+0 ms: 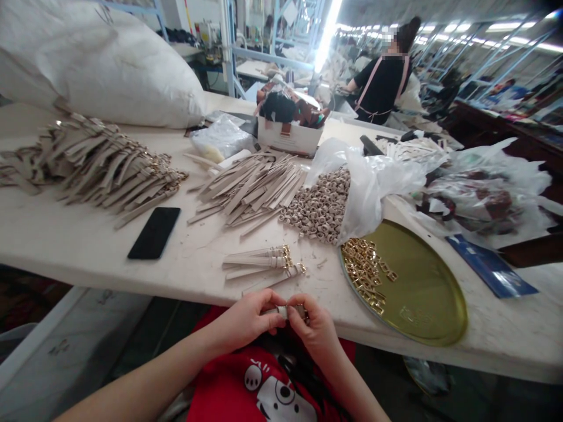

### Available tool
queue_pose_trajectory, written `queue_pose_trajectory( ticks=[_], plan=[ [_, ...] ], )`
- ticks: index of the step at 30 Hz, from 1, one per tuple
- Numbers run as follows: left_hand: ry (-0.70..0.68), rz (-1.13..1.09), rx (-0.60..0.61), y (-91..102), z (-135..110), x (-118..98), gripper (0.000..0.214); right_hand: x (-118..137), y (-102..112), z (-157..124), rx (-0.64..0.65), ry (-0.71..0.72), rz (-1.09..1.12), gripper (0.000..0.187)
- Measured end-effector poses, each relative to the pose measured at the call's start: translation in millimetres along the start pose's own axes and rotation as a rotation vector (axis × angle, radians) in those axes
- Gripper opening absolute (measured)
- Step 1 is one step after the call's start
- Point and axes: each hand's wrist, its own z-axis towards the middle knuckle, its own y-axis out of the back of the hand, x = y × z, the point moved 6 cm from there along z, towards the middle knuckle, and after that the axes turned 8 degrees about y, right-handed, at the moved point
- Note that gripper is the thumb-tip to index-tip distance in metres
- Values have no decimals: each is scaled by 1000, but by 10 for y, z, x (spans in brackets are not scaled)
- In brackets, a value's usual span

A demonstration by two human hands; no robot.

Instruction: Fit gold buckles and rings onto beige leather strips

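Our left hand [248, 321] and right hand [313, 327] pinch a small beige strap end [282, 311] in their fingers; few buckled beige straps [264, 261] seem done, many bare beige strips [250, 187] remain.

Buckles [363, 267] on tray [424, 296], right of phone [153, 232]

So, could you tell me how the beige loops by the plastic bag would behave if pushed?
The loops lie loose in a heap, so they would probably scatter. Being small and ring-shaped, some may roll. They look light, so a gentle push likely suffices.
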Motion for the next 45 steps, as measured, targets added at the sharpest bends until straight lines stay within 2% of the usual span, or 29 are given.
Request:
queue_pose_trajectory(
  ticks=[4,8,11,15,22,27,32,37,41,45],
  plan=[
    [42,-80,79,-78,-39,50,22,125,-44,-56,163,106,-47,7],
    [76,-124,148,-168,-77,145,24,149,-73,-188,222,125,-48,7],
    [101,-153,195,-169,-113,208,26,78,-70,-275,153,82,-32,8],
    [191,-32,219,-134,-174,292,32,43,-77,-337,54,80,-63,10],
    [199,30,121,-150,-172,312,39,247,-141,-374,143,266,-237,8],
    [179,31,154,-90,-170,295,38,116,-100,-301,66,188,-179,10],
    [203,6,212,-43,-99,284,36,11,-131,-206,46,134,-78,14],
    [146,74,127,-12,66,140,30,-20,-111,-89,25,175,-139,14],
    [64,303,58,83,147,-83,26,-65,-58,40,-63,173,-78,15],
    [70,408,114,158,202,-149,30,-52,-33,139,-114,190,-123,14]
  ],
)
